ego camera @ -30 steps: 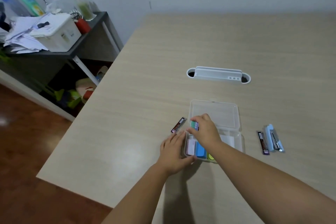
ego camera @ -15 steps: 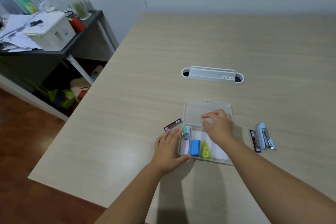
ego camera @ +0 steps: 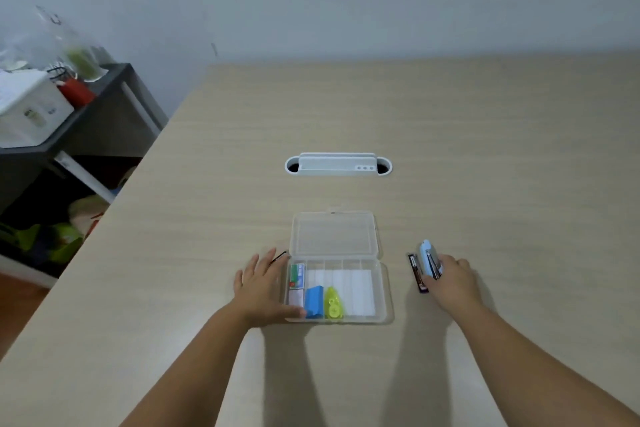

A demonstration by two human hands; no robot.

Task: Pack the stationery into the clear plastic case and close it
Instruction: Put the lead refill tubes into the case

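Note:
The clear plastic case [ego camera: 382, 291] lies open on the table, its lid [ego camera: 334, 234] flat on the far side. In its left part sit a green-and-white eraser [ego camera: 296, 274], a blue block [ego camera: 314, 300] and a yellow-green correction tape [ego camera: 333, 302]; white paper lines the remaining part. My left hand [ego camera: 259, 284] rests flat against the case's left side, thumb at the front corner, covering most of a dark lead box [ego camera: 280, 256]. My right hand [ego camera: 450, 282] closes on the near end of a light blue stapler [ego camera: 426, 255] lying on the table, next to a second dark lead box [ego camera: 415, 270].
A white cable-port tray [ego camera: 337, 165] is set into the table beyond the case. The table's left edge runs diagonally; past it stands a dark side shelf [ego camera: 114, 80] with a white box, bottles and papers.
My right hand has left the case and moved right onto the stapler. My left hand has stayed at the case's left side. The view has shifted so the case sits more central.

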